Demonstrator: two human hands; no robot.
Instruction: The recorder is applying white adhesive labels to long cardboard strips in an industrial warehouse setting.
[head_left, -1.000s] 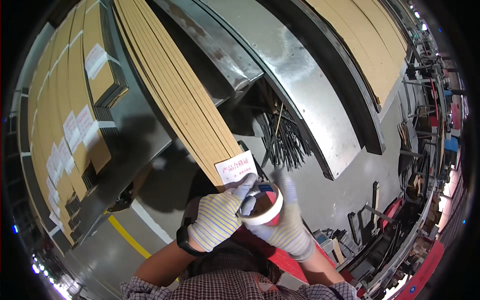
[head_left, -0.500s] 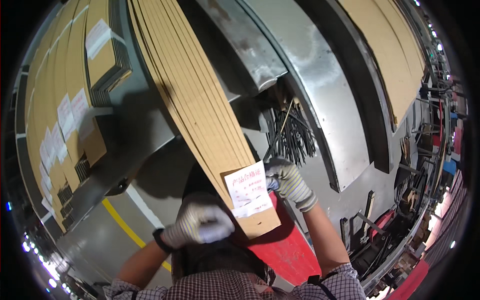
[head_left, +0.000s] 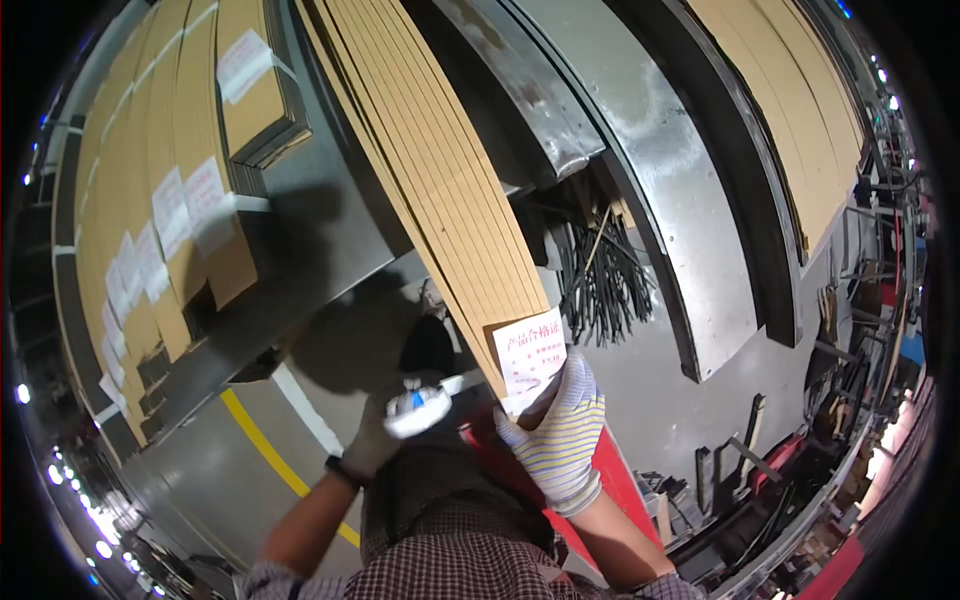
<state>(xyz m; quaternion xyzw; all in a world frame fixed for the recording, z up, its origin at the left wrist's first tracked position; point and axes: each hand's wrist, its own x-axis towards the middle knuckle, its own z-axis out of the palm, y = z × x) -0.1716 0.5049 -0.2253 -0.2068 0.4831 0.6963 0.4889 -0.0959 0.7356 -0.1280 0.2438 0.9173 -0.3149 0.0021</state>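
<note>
A long stack of flat cardboard sheets (head_left: 430,170) runs from the top of the view down toward me. A white paper label with red print (head_left: 528,358) sits on its near end. My right hand (head_left: 556,440), in a striped knit glove, presses against that end just below the label. My left hand (head_left: 385,440), gloved too, holds a white tape roll (head_left: 418,408) with a blue spot, a little left of the stack's end and apart from it.
More labelled cardboard bundles (head_left: 170,200) stand at the left on a grey metal platform (head_left: 320,250). A bunch of black straps (head_left: 600,280) hangs right of the stack. A yellow floor line (head_left: 270,450) and a red cart (head_left: 610,480) lie below.
The label went from my hands onto the stack's end. My right hand moved onto the end under the label. My left hand came back up holding the tape roll.
</note>
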